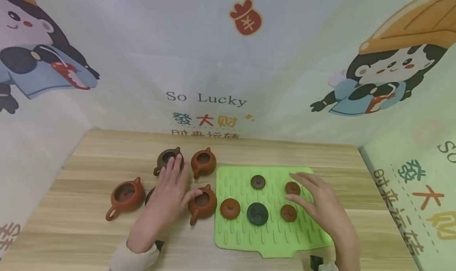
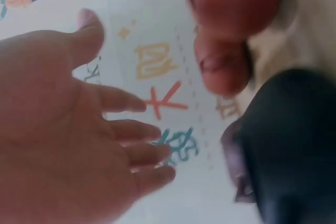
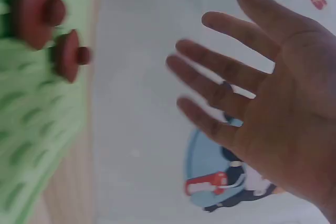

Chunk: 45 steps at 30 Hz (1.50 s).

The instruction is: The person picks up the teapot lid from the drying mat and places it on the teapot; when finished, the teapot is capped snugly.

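Note:
My left hand point(image 1: 164, 201) hovers over a group of small clay teapots without lids, its fingers extended and nothing in its grasp. Its fingertips overlap a dark brown teapot point(image 1: 160, 163) in the head view, and it mostly covers a dark teapot point(image 1: 149, 195). Reddish-brown teapots stand around it: one at the back point(image 1: 204, 172), one by the thumb point(image 1: 208, 212), one at left point(image 1: 133, 206). My right hand point(image 1: 325, 203) is spread above the green mat's right side, holding nothing. Close by its thumb and fingers lie two small reddish lids point(image 1: 292, 187) point(image 1: 289, 213).
On the ridged green mat point(image 1: 249, 237) also lie a dark brown lid point(image 1: 258, 182), an orange-brown lid point(image 1: 230, 208) and a blackish lid point(image 1: 257, 214). The wooden table point(image 1: 71, 223) meets a printed cloth backdrop point(image 1: 303, 65) behind and at both sides.

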Each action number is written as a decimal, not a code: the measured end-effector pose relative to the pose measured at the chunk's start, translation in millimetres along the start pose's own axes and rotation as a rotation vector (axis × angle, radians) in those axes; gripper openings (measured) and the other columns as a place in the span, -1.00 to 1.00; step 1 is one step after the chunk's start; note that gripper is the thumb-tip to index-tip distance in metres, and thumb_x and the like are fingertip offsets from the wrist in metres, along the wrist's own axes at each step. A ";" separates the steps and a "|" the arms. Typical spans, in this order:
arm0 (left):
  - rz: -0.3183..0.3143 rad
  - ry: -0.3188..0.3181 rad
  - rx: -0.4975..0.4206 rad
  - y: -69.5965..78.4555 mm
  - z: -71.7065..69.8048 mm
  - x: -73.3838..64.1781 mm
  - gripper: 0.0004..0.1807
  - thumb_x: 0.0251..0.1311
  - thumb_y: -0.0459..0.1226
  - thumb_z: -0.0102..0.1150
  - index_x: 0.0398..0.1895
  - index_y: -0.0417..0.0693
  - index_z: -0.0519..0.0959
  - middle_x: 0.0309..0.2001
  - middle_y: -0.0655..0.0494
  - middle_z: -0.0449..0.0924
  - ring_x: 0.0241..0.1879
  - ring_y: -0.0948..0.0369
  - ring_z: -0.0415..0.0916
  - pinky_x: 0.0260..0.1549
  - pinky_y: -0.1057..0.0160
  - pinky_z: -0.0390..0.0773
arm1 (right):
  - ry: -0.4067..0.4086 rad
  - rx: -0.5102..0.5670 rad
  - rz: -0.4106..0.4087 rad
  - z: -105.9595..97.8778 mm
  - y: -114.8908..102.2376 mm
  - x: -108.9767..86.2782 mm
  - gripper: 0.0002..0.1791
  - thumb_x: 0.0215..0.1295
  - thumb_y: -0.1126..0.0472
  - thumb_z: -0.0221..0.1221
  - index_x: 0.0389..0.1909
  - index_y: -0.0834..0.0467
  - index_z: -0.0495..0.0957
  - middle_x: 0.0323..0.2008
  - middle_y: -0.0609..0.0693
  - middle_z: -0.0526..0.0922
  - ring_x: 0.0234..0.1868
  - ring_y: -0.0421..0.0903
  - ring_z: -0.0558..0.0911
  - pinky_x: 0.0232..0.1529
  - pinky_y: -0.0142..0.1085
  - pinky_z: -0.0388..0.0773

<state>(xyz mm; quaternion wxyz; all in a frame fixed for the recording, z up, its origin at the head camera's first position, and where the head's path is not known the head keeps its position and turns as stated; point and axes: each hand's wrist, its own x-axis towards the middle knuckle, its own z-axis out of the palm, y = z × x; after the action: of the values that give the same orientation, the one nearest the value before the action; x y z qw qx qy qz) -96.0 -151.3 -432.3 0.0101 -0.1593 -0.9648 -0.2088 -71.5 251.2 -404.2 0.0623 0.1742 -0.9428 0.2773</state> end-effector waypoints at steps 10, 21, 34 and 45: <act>0.005 0.078 -0.231 -15.0 62.3 -14.5 0.03 0.56 0.16 0.21 0.69 -0.47 0.11 0.59 -0.56 0.22 0.57 -0.44 0.26 0.39 -0.41 0.45 | -0.241 0.214 0.076 22.6 37.4 -21.5 -0.64 0.36 0.28 0.47 0.11 0.33 0.73 -0.20 -0.07 0.75 -0.22 -0.34 0.60 -0.20 -0.34 0.66; -0.046 -0.070 -0.368 -14.6 94.9 -18.6 0.17 0.47 0.06 0.40 0.74 -0.45 -0.07 0.72 -0.51 -0.10 0.66 -0.38 0.06 0.44 -0.38 0.41 | -0.202 0.254 0.098 37.0 43.1 -25.1 -0.82 0.36 0.46 0.39 -0.07 0.24 0.73 -0.30 -0.16 0.63 -0.30 -0.38 0.53 -0.24 -0.38 0.61; -0.042 0.075 -0.341 -16.8 97.3 -24.2 0.08 0.39 -0.07 0.53 0.71 -0.39 0.10 0.60 -0.49 0.29 0.50 -0.36 0.42 0.29 -0.36 0.58 | -0.114 0.287 0.026 43.2 45.6 -21.3 -0.72 0.25 0.53 0.42 -0.12 0.14 0.76 -0.25 -0.18 0.68 -0.25 -0.36 0.52 -0.22 -0.40 0.59; -0.040 0.091 -0.306 -9.9 95.1 -24.4 0.03 0.32 -0.17 0.58 0.64 -0.48 0.19 0.54 -0.54 0.35 0.47 -0.38 0.44 0.30 -0.36 0.58 | -0.078 0.265 -0.031 39.8 38.4 -18.5 -0.68 0.17 0.50 0.48 -0.22 0.03 0.73 -0.28 -0.26 0.63 -0.18 -0.32 0.56 -0.07 -0.28 0.63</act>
<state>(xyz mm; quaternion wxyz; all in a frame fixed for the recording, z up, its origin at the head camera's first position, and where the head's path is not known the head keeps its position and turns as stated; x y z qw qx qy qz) -71.4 -128.6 -525.2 0.0254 -0.1303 -0.9233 -0.3604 -69.0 265.1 -460.7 0.0063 0.2063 -0.8967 0.3915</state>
